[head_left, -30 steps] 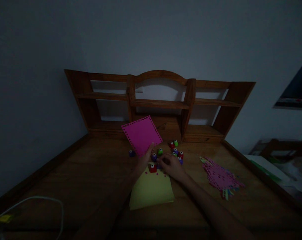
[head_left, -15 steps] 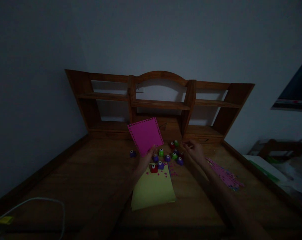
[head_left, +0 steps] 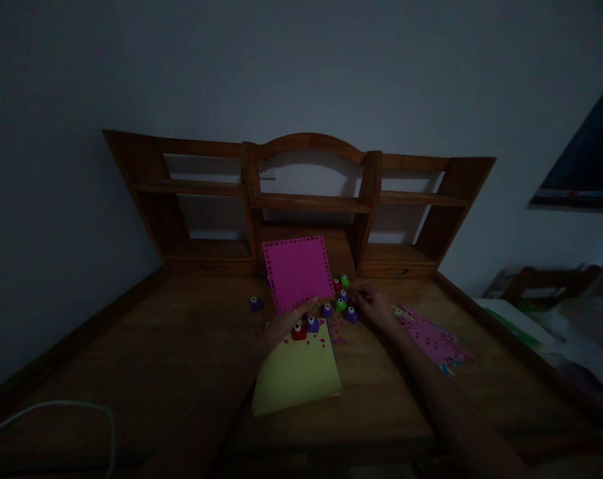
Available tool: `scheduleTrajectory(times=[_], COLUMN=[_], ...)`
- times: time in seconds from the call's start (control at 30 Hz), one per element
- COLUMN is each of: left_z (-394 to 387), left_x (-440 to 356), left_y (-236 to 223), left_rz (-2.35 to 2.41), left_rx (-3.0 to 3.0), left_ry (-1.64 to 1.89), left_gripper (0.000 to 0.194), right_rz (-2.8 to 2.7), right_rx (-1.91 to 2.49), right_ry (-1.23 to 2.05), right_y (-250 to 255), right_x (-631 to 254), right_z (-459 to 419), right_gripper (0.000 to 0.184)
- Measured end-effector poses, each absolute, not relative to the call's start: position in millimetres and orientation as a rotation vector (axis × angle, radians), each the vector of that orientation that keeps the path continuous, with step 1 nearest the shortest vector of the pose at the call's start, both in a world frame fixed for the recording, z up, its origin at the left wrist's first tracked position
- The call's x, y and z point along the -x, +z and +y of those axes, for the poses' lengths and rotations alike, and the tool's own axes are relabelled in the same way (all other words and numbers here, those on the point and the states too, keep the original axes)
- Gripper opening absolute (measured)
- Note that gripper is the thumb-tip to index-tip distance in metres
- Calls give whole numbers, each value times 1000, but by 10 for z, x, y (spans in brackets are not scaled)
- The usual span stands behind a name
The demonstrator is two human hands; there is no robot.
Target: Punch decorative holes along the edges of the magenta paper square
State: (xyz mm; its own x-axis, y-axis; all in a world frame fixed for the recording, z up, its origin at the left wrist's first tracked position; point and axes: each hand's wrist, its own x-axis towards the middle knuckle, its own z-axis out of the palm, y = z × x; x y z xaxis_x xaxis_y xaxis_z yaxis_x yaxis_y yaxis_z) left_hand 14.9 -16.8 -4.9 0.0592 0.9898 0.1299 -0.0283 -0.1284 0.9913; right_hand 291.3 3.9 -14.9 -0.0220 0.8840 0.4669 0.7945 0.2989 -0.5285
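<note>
A square pink sheet of paper with small cut-outs along its edges is tilted up in my left hand, which pinches its lower edge. My right hand is closed, fingertips together, at the right side of a group of small craft punches. A dark red punch is partly hidden at its fingertips; whether they grip it is unclear. Purple and green punches stand just left of that hand. Near my left hand, a red punch and a purple punch sit on yellow paper.
Pink punched strips lie in a pile at the right. Tiny pink cut-outs are scattered by the yellow sheets. One purple punch stands apart at left. A wooden shelf unit backs the desk; a white cable curves at front left.
The pink sheet has turned more upright and shifted slightly right among the punches. My right hand has come down beside the dark red punch. The whole view has shifted a little.
</note>
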Motion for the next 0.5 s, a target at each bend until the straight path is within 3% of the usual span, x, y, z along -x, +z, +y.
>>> scheduleTrajectory(times=[0.5], left_z=[-222], left_x=[-186], left_y=[50], left_rz=[1089], left_rx=[-1278], left_ry=[1324], left_gripper=[30], right_rz=[-1821], right_rx=[1550], right_ry=[203], right_y=[-120], right_x=[-2848], right_z=[-15], right_gripper=[29])
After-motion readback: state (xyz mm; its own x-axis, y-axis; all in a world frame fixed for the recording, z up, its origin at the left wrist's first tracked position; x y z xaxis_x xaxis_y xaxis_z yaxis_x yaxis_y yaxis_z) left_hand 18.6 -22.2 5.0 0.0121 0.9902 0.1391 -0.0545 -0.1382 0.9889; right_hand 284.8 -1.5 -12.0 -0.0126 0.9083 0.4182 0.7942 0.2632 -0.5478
